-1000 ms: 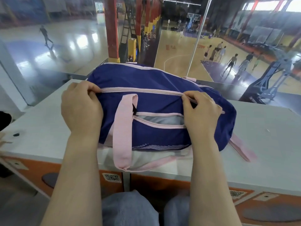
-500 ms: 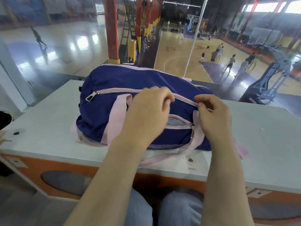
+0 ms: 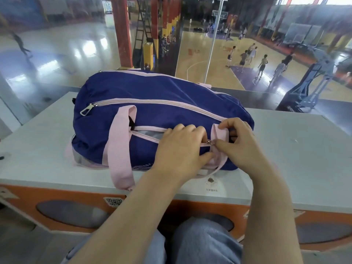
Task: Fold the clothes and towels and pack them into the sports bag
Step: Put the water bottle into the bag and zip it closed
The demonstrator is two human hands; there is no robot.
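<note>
A navy sports bag (image 3: 152,96) with pink trim and pink handles lies on the white table (image 3: 297,149). Its main top zipper is closed, with the metal pull (image 3: 88,109) at the left end. The front pocket gapes open, grey lining (image 3: 150,134) showing. My left hand (image 3: 182,147) rests with curled fingers on the bag's front at that pocket. My right hand (image 3: 240,145) pinches the small pocket zipper pull (image 3: 210,142) by the right pink handle. No clothes or towels are visible.
The table's near edge has an orange front with a QR sticker (image 3: 113,201). My knees in blue jeans (image 3: 200,244) are below it. Behind the table a glass pane (image 3: 215,44) overlooks a basketball hall with several people.
My left hand has left the main zipper's left end and come to the front pocket. My right hand dropped from the top zipper to the pocket's zipper pull.
</note>
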